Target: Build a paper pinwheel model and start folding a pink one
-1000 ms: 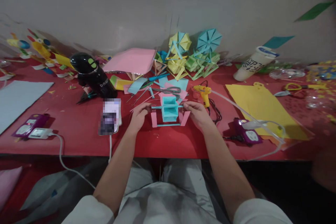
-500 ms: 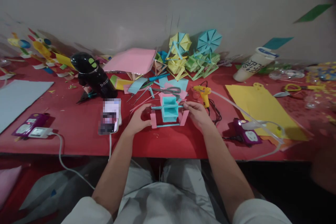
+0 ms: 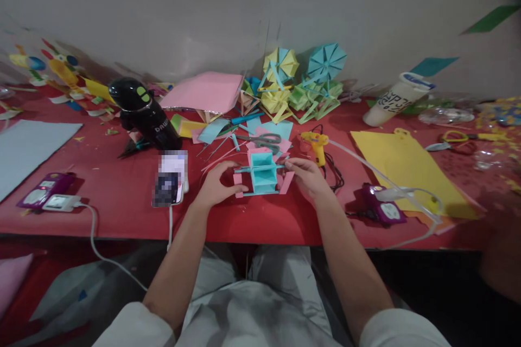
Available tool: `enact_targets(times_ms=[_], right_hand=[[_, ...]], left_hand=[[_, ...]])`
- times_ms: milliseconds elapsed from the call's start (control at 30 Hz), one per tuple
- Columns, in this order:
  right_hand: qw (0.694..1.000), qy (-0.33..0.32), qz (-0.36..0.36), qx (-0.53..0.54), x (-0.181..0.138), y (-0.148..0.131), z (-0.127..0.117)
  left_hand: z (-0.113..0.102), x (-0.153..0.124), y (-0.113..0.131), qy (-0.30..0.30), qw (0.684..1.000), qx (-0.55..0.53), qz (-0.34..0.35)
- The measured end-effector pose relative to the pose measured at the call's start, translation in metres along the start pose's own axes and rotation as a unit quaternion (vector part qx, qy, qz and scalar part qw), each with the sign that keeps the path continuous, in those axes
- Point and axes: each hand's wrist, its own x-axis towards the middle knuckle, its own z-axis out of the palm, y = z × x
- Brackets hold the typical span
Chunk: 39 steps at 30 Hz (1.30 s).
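A small paper model (image 3: 262, 173), a cyan box on a cyan axle between two pink side pieces, sits on the red table (image 3: 122, 200) in front of me. My left hand (image 3: 215, 184) curls round its left pink side, fingers closed on it. My right hand (image 3: 307, 176) pinches the right pink side and the axle end. Both hands grip the model from opposite sides.
A phone (image 3: 169, 181) lies just left of my left hand, a black bottle (image 3: 142, 114) behind it. Grey scissors (image 3: 262, 140), a yellow glue gun (image 3: 315, 143), folded paper wheels (image 3: 301, 81), pink paper (image 3: 203, 92), yellow sheet (image 3: 407, 168), purple power strips (image 3: 382, 209) surround the model.
My left hand has slid from the axle end down onto the left pink side and closed round it. The model has tilted and shifted slightly. My right hand stays put.
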Motion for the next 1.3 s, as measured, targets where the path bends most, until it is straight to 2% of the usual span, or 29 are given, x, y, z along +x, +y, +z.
enact_targets(times_ms=[300,700,867,1033,1300], right_hand=[[1.000,-0.025,0.002,-0.005,-0.002,-0.003,0.002],[1.000,-0.014,0.012,0.002,-0.001,-0.002,0.003],[0.999,-0.017,0.015,0.024,0.000,-0.002,0.003],[0.999,-0.014,0.025,0.027,-0.002,-0.005,0.005],[1.000,-0.011,0.017,0.015,-0.002,-0.002,0.004]], left_hand=[[0.005,0.002,-0.004,0.013,1.000,0.000,0.001],[0.008,0.004,-0.007,0.000,0.999,0.015,0.031],[0.003,0.001,-0.006,0.002,1.000,-0.007,0.021],[-0.002,0.000,-0.003,0.029,0.999,-0.015,0.028],[0.004,0.001,-0.006,0.057,0.998,0.002,0.026]])
